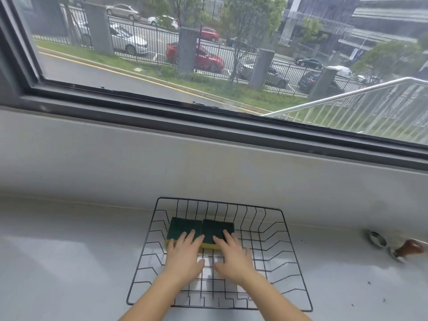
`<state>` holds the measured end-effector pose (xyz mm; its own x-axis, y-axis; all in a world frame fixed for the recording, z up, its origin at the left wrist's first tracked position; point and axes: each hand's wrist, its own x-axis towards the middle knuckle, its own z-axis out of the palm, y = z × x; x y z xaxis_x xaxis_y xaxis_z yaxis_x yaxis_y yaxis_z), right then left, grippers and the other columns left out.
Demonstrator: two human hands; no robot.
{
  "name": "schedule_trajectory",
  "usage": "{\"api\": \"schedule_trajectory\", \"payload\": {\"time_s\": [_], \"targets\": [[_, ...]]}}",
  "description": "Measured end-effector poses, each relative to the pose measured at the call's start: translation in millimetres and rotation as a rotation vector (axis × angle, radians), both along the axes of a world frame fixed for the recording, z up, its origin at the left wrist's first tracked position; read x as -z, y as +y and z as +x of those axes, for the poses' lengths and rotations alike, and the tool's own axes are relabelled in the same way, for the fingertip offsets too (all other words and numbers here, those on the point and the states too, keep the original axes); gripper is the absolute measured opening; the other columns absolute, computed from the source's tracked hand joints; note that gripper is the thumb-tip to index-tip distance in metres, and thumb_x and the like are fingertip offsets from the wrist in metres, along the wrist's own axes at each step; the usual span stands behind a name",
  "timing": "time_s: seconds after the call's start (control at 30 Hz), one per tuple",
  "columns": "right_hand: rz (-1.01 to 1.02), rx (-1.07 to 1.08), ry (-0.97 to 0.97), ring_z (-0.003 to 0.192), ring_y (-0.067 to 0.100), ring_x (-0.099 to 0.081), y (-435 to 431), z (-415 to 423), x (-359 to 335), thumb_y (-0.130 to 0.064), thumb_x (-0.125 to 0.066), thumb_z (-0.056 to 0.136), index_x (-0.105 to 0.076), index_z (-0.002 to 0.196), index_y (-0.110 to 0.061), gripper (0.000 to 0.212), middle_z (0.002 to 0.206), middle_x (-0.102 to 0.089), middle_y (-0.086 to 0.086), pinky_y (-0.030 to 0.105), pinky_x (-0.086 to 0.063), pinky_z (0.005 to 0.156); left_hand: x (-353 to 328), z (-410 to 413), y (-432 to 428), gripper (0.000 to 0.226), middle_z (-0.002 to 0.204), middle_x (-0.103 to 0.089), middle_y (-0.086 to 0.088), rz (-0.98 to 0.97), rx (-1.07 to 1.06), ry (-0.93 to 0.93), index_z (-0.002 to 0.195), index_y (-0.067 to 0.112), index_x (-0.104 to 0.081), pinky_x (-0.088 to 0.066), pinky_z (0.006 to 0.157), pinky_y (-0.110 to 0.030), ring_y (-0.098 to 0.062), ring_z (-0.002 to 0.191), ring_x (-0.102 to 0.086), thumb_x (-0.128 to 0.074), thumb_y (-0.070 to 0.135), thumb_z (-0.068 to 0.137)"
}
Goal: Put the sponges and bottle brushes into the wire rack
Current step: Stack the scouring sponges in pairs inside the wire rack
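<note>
I judge this to be the sponge step at its close: both sponges are already down inside the wire rack (273, 237), and my hands are flat on top of them, seating them side by side.

Going from the left, that part of the counter (58, 262) is bare, with nothing on it for me to pick up. The rack stands near the middle of the counter, towards its front edge, with its far side close to the back wall under the window. Inside it, in the far left part, lies the left sponge (184, 225), dark green side up with a yellow layer showing at its near edge. My left hand (184, 256) lies on it with the fingers spread and stretched out, pressing down and not gripping; only the fingertips are on the sponge, the palm is over the rack's floor. Touching it on the right is the right sponge (217, 228), same colours, and my right hand (234, 257) rests on it the same way, open and flat, holding nothing. The right half of the rack is empty wire.

Towards the right edge of the counter, well apart from the rack, lies a metal tool with a brown handle (400, 250); I cannot tell what it is, and it does not look like a brush.

I see no bottle brushes anywhere here. So the next move, as I judge it, calls for lifting both hands off the sponges and looking round for the brushes, then laying them in the free right side.
</note>
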<state>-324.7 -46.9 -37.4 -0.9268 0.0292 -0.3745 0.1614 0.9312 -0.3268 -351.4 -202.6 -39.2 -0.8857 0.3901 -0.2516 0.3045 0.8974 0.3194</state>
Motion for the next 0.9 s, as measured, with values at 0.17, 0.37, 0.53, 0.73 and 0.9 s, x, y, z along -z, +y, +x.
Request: {"api": "schedule_trajectory", "payload": {"time_s": [0.17,0.37,0.53,0.73,0.9], "targets": [[-0.090,0.073,0.116,0.147,0.019,-0.001,3,20,-27,-0.030,-0.054,0.088,-0.014,0.147,-0.032,0.071,0.160,-0.004,-0.001,0.053,-0.011,0.117,-25,10,-17,0.071,0.160,-0.010,0.002,0.052,-0.038,0.145,0.150,0.029,-0.006,-0.007,0.120,-0.045,-0.017,0.147,-0.008,-0.047,0.038,0.092],[-0.119,0.034,0.335,0.146,0.013,-0.006,3,81,-63,-0.037,-0.047,0.095,-0.023,0.145,-0.031,0.056,0.159,-0.012,-0.006,0.048,-0.010,0.118,-73,62,-28,0.072,0.160,-0.007,0.004,0.125,-0.020,0.291,0.150,0.027,-0.005,-0.005,0.120,-0.045,-0.016,0.147,-0.005,-0.047,0.040,0.093],[-0.174,0.021,0.456,0.145,0.014,-0.014,16,143,-76,-0.035,-0.048,0.095,-0.035,0.140,-0.028,0.047,0.156,-0.025,-0.003,0.048,-0.014,0.118,-96,119,-6,0.071,0.160,-0.010,0.003,0.201,0.058,0.316,0.150,0.025,-0.009,-0.005,0.120,-0.044,-0.017,0.148,-0.004,-0.049,0.039,0.093],[-0.128,0.070,0.489,0.138,0.017,-0.028,59,221,-56,-0.022,-0.057,0.087,-0.049,0.125,-0.025,0.039,0.144,-0.040,-0.001,0.047,-0.025,0.113,-79,188,46,0.068,0.158,-0.017,0.001,0.252,0.208,0.272,0.148,0.021,-0.019,-0.010,0.119,-0.041,-0.018,0.146,-0.011,-0.051,0.038,0.091],[-0.062,0.239,0.449,0.129,0.020,-0.040,119,273,-41,-0.017,-0.058,0.081,-0.054,0.120,-0.024,0.040,0.136,-0.047,-0.002,0.035,-0.033,0.100,-51,232,84,0.062,0.154,-0.029,0.001,0.275,0.242,0.135,0.145,0.019,-0.027,-0.019,0.117,-0.032,-0.014,0.142,-0.023,-0.052,0.031,0.090]]}}
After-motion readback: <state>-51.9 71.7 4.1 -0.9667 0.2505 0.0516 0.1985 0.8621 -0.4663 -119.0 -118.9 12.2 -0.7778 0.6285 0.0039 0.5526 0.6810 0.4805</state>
